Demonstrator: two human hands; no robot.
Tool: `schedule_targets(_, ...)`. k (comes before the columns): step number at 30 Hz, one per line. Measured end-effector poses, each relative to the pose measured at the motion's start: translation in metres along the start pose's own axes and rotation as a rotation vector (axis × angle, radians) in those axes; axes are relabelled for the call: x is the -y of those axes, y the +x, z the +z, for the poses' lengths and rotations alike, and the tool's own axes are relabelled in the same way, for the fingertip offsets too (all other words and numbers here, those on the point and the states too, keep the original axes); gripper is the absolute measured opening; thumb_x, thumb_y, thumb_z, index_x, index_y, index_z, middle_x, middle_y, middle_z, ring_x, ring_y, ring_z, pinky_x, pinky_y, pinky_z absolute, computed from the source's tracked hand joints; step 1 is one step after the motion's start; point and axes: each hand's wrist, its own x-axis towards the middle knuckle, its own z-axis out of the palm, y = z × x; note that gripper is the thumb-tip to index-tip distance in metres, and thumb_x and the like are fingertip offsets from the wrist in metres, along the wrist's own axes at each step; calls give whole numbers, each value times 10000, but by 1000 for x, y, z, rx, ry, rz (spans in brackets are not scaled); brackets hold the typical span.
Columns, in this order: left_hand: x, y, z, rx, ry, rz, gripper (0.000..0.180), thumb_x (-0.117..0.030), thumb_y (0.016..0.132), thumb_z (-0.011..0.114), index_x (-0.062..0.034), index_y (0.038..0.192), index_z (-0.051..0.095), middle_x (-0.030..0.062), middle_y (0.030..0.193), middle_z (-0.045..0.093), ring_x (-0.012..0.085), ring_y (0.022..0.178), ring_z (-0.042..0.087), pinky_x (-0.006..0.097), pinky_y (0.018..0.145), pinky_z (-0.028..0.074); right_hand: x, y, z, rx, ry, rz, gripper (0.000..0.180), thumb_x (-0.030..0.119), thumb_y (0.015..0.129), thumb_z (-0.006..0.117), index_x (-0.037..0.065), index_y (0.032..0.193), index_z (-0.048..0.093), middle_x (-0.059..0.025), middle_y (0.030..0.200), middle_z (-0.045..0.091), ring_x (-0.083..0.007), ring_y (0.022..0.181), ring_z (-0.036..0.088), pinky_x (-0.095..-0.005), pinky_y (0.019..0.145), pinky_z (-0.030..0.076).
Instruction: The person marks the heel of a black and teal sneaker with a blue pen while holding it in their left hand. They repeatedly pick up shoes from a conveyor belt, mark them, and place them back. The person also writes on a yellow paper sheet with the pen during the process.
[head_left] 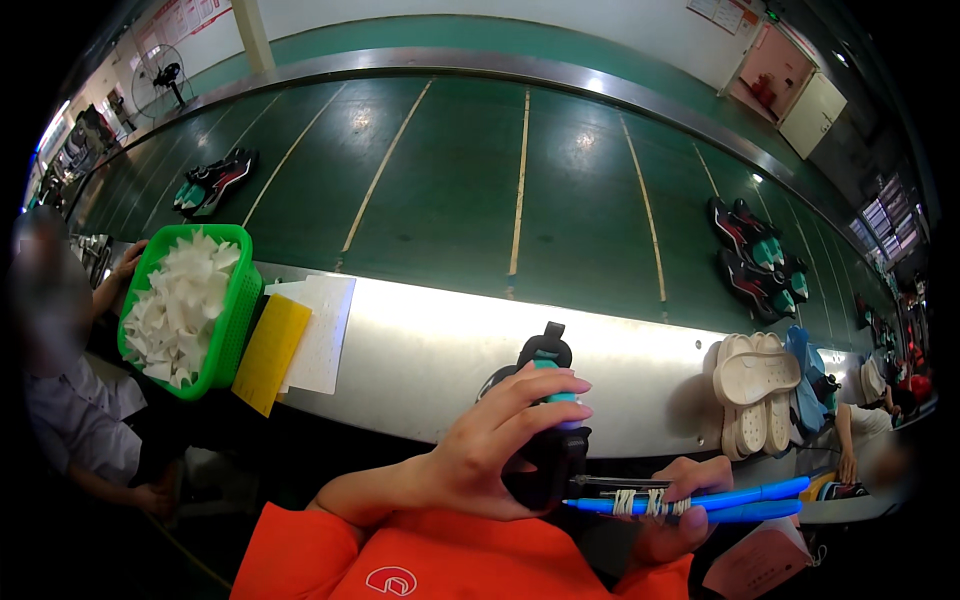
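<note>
In front of my chest, my left hand (505, 435) is wrapped round a black shoe (556, 460) with teal parts, and a pull loop stands up at its top. My right hand (685, 490) is closed on a bundle of blue pens (750, 496), wound with white bands. A thin dark stick-like piece lies along the bundle. The pens' tips point left and end close to the shoe's lower side. My palm and the near arm hide part of the shoe.
Ahead runs a green conveyor belt (450, 190) carrying dark shoes (215, 183) on the left and more shoes (760, 255) on the right. Along the metal ledge (420, 350) stand a green basket (235, 310) of white paper pieces, yellow card (272, 350) and beige clogs (755, 390). People sit at both sides.
</note>
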Motion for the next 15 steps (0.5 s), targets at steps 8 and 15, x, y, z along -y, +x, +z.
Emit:
schedule_targets(8,1,0,0,-4,1,-12,664,-105,523,782,-55,1110,476,161,1148,494,335,1062,500,451,945,363,-1,-2,9,-231,-80,-3,420,447,843,466,52,735,371,-37,479,382,-83,360,366,-181,333,274)
schedule_targets(15,2,-1,0,5,4,-13,690,-129,502,805,-61,1107,478,166,1159,494,341,1081,491,456,949,359,-5,-4,10,-173,-26,-52,424,421,812,546,41,692,403,-32,489,397,-84,374,360,-194,342,261)
